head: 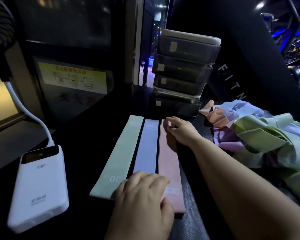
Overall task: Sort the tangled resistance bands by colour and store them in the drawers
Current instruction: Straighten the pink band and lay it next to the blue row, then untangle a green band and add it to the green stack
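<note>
Three flat bands lie side by side on the dark table: a green band [119,156], a lilac-blue band [148,146] and a pink band [168,160]. My left hand [144,196] lies over the near ends of the lilac-blue and pink bands, fingers loosely bent, pressing down. At the far end of the pink band my right hand [179,129] rests with its fingertips on the band. A tangled heap of bands [260,134] in pink, blue, purple and green sits to the right. Behind the laid-out bands stands a stack of smoky plastic drawers [184,73], all closed.
A white power bank [40,186] with a white cable [29,115] lies at the left of the table. A cabinet door with a yellow instruction label [73,77] stands behind the table. Dark gym equipment fills the right background.
</note>
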A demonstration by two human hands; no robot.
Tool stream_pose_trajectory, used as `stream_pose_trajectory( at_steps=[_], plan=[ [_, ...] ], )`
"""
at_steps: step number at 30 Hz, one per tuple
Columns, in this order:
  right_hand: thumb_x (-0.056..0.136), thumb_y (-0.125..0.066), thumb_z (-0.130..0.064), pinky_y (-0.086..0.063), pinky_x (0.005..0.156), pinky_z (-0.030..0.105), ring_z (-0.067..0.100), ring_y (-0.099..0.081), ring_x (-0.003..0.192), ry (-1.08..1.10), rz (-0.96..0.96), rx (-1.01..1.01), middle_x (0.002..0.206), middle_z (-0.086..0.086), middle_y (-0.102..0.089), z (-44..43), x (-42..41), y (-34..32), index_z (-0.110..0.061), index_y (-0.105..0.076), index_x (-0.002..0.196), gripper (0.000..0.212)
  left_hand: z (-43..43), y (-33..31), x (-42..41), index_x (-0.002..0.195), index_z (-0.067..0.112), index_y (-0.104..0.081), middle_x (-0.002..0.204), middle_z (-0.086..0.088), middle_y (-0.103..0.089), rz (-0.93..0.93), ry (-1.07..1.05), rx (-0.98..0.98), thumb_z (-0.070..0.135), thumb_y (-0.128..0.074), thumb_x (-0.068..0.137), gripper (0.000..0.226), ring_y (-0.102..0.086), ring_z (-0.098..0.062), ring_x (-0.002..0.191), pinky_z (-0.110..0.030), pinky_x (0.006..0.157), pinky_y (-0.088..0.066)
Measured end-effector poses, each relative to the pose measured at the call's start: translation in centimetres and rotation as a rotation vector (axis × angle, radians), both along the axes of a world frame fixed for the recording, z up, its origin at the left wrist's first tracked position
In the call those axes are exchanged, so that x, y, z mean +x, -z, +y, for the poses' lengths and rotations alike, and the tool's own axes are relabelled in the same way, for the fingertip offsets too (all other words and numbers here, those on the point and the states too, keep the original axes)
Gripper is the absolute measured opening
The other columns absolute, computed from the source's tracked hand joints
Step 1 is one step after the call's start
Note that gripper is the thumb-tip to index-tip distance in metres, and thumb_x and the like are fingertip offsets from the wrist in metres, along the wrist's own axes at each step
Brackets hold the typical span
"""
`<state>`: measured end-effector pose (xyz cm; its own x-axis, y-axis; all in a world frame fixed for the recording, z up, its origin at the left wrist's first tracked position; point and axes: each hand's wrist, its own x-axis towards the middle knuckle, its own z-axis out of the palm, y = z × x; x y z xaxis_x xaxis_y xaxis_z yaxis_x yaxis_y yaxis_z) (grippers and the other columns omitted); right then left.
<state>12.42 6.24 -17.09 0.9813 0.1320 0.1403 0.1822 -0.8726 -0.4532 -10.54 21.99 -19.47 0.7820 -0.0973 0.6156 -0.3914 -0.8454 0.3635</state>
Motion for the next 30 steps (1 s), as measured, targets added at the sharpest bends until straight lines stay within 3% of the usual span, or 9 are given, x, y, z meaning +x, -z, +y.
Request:
stream_pose_trajectory(
  at_steps=[3,10,17,22,25,30],
  plan=[
    [0.096,-0.049,-0.040,-0.028,0.116,0.039,0.021,-0.033,0.142,0.002,0.007,-0.040,0.154,-0.009,-0.040,0.1,0.1,0.2,-0.035,-0.046,0.144,0.048,0.0,-0.1,0.0,0.087,0.034,-0.071,0.093,0.022,-0.068,0.006,0.011,-0.005,0.040,-0.044,0.061,0.037,-0.048,-0.007,0.096,-0.029,0.081,-0.031],
    [0.099,-0.041,-0.043,-0.025,0.117,0.043,0.023,-0.025,0.144,0.003,0.027,-0.130,0.158,-0.016,-0.028,0.4,-0.4,-0.4,-0.045,-0.039,0.144,0.045,0.1,-0.1,-0.3,0.081,0.034,-0.064,0.089,0.023,-0.064,0.019,0.021,-0.023,0.037,-0.045,0.062,0.027,-0.058,-0.009,0.090,-0.028,0.081,-0.032],
    [0.100,-0.042,-0.040,-0.025,0.116,0.044,0.021,-0.025,0.145,0.007,0.003,-0.093,0.158,-0.016,-0.028,0.6,-0.6,-0.4,-0.045,-0.041,0.143,0.044,0.1,-0.5,-0.3,0.079,0.034,-0.067,0.088,0.024,-0.065,0.090,0.051,-0.039,0.037,-0.046,0.062,0.027,-0.054,-0.005,0.090,-0.024,0.080,-0.033],
    [0.099,-0.045,-0.029,-0.017,0.118,0.031,0.020,-0.029,0.145,-0.027,-0.073,0.052,0.154,-0.004,-0.039,0.1,-1.0,-0.6,-0.034,-0.051,0.139,0.041,0.2,-1.7,-0.9,0.080,0.033,-0.065,0.081,0.021,-0.064,0.241,0.030,0.022,0.043,-0.045,0.073,0.023,-0.061,-0.010,0.081,-0.028,0.071,-0.046],
    [0.099,-0.047,-0.022,-0.013,0.114,0.027,0.019,-0.031,0.142,-0.049,-0.104,0.076,0.150,0.001,-0.044,-0.9,-3.0,-2.0,-0.027,-0.053,0.139,0.040,-0.1,-3.0,-1.3,0.096,0.034,-0.063,0.096,0.020,-0.063,0.368,-0.008,0.085,0.060,-0.034,0.086,0.040,-0.054,-0.009,0.100,-0.029,0.084,-0.038],
    [0.093,-0.059,-0.019,-0.034,0.110,0.039,0.024,-0.054,0.122,-0.065,-0.302,0.136,0.121,0.003,-0.068,-4.9,-7.5,-4.9,-0.022,-0.073,0.112,0.024,-2.3,-5.8,-1.4,0.130,0.034,-0.048,0.130,0.016,-0.049,0.404,-0.046,0.069,0.056,-0.045,0.093,0.043,-0.028,-0.010,0.132,-0.031,0.106,-0.028]
  ],
)
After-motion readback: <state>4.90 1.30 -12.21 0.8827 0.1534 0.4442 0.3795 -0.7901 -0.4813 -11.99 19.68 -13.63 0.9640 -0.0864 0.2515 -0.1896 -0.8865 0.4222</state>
